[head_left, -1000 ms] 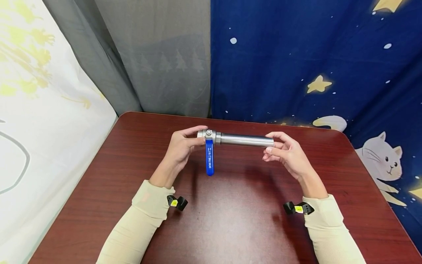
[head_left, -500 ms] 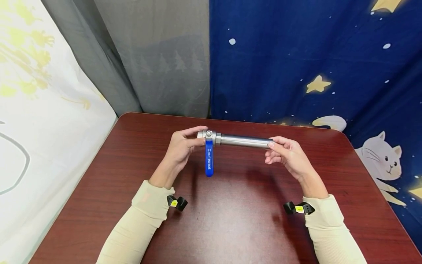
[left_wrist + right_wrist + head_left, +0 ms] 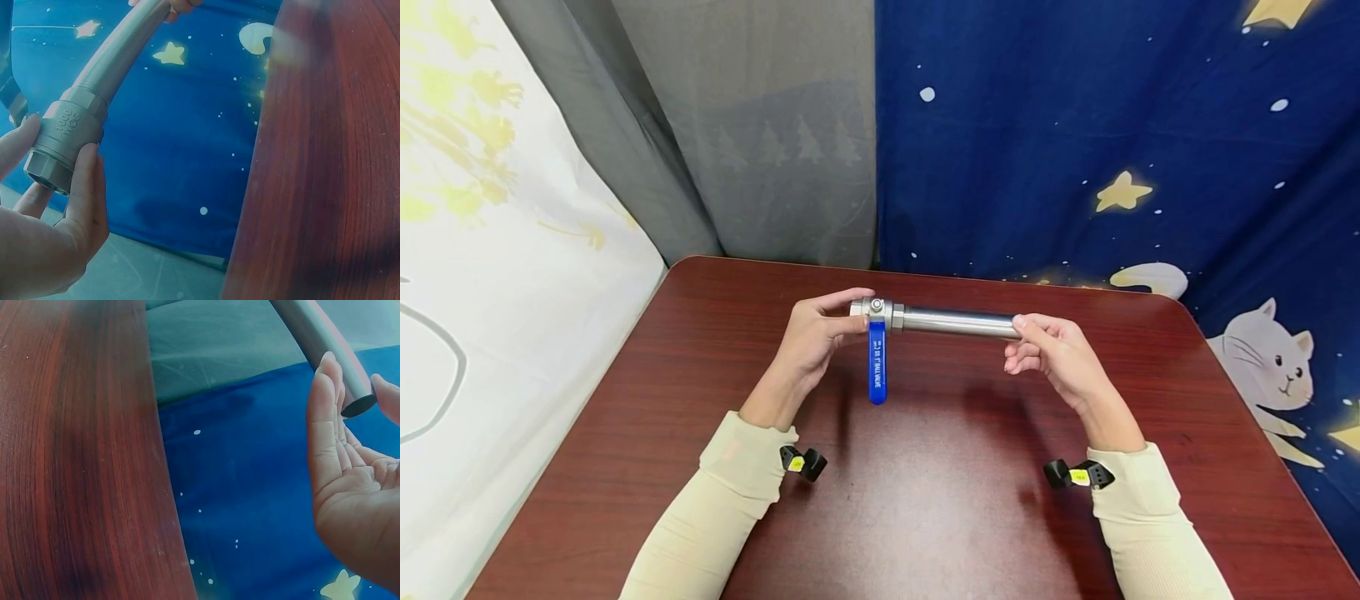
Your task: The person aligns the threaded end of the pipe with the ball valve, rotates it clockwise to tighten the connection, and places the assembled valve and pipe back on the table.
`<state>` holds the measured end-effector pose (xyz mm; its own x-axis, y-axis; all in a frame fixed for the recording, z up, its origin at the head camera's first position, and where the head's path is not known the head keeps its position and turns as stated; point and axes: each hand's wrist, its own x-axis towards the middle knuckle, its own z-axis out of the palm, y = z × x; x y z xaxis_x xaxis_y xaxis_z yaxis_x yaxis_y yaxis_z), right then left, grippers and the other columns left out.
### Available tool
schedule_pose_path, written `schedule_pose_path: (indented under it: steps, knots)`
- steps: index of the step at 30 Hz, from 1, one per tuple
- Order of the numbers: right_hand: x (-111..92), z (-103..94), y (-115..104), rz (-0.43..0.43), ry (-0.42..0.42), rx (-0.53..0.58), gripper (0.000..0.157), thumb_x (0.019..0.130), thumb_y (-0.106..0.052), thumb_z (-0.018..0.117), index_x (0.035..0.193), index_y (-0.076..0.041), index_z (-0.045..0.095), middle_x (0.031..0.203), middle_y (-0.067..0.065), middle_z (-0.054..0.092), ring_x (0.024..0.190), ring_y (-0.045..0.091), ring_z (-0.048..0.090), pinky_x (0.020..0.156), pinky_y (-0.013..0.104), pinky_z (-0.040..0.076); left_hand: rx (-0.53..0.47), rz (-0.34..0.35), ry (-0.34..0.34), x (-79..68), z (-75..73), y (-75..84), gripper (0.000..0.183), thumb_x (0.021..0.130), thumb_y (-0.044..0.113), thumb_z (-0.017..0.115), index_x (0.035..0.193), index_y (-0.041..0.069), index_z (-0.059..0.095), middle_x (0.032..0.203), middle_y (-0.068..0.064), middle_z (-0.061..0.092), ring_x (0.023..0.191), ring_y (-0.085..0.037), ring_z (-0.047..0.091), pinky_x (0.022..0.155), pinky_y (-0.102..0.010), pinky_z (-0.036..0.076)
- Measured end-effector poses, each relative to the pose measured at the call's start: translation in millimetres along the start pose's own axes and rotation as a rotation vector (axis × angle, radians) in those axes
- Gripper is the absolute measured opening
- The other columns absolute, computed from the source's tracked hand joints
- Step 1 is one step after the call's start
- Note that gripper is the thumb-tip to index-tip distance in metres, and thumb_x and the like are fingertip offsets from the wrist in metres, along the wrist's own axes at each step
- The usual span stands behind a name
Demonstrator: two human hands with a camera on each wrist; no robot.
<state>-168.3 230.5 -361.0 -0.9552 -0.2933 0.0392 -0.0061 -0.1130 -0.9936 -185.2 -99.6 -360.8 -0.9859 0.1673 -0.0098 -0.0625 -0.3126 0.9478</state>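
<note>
A steel ball valve (image 3: 877,307) with a blue lever handle (image 3: 877,362) is held above the table, the lever pointing toward the person. From its right side runs a straight steel pipe (image 3: 958,322), joined at a hex end. My left hand (image 3: 808,337) grips the valve body by its free end, thumb in front and fingers behind. In the left wrist view raised lettering shows on the valve body (image 3: 65,122). The right hand (image 3: 1060,354) pinches the pipe's far end between thumb and fingers. The pipe's open end (image 3: 359,406) faces the right palm in the right wrist view.
Beneath both hands lies a dark red wooden table (image 3: 917,500). Grey curtain (image 3: 775,125) and blue star-patterned curtain (image 3: 1037,125) hang behind it, with a white cloth (image 3: 512,250) on the left. Each wrist carries a small black camera (image 3: 803,461).
My right hand has shifted its hold on the pipe end, the thumb moving up onto the pipe's near side and the fingers dropping slightly. The left hand and valve stay nearly in place.
</note>
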Motion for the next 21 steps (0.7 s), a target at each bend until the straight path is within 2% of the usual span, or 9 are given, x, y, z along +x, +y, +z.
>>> schedule_pose_path:
  steps: [4, 9, 18, 21]
  knots:
    - [0.8, 0.5, 0.4, 0.029, 0.014, -0.02, 0.024, 0.101, -0.02, 0.053, 0.084, -0.004, 0.058, 0.067, 0.007, 0.067, 0.057, 0.015, 0.067, 0.058, 0.029, 0.059, -0.002, 0.003, 0.0, 0.1, 0.2, 0.0, 0.043, 0.079, -0.012, 0.066, 0.122, -0.009, 0.062, 0.111, -0.015, 0.062, 0.08, -0.016, 0.068, 0.077, -0.031, 0.059]
    - [1.3, 0.3, 1.0, 0.067, 0.03, -0.033, 0.028, 0.101, -0.024, 0.053, 0.087, -0.002, 0.061, 0.066, 0.006, 0.067, 0.056, 0.015, 0.068, 0.058, 0.03, 0.059, -0.005, 0.002, 0.001, 0.3, -0.1, -0.4, 0.043, 0.079, -0.012, 0.065, 0.122, -0.009, 0.061, 0.11, -0.014, 0.063, 0.08, -0.015, 0.068, 0.077, -0.03, 0.059]
    - [3.4, -0.7, 3.1, 0.071, 0.041, -0.008, 0.024, 0.1, -0.023, 0.055, 0.085, -0.006, 0.063, 0.068, 0.008, 0.068, 0.058, 0.016, 0.068, 0.059, 0.03, 0.059, -0.004, -0.007, 0.006, 1.6, -2.2, -1.3, 0.044, 0.08, -0.012, 0.067, 0.123, -0.009, 0.061, 0.11, -0.014, 0.062, 0.08, -0.015, 0.068, 0.076, -0.029, 0.059]
    - [3.5, -1.1, 4.2, 0.038, 0.012, 0.029, 0.016, 0.1, -0.018, 0.055, 0.097, -0.005, 0.064, 0.072, 0.01, 0.068, 0.06, 0.017, 0.069, 0.061, 0.03, 0.059, -0.005, -0.009, 0.007, 2.3, -3.1, -1.7, 0.045, 0.079, -0.012, 0.067, 0.124, -0.009, 0.061, 0.11, -0.014, 0.062, 0.08, -0.015, 0.068, 0.076, -0.029, 0.059]
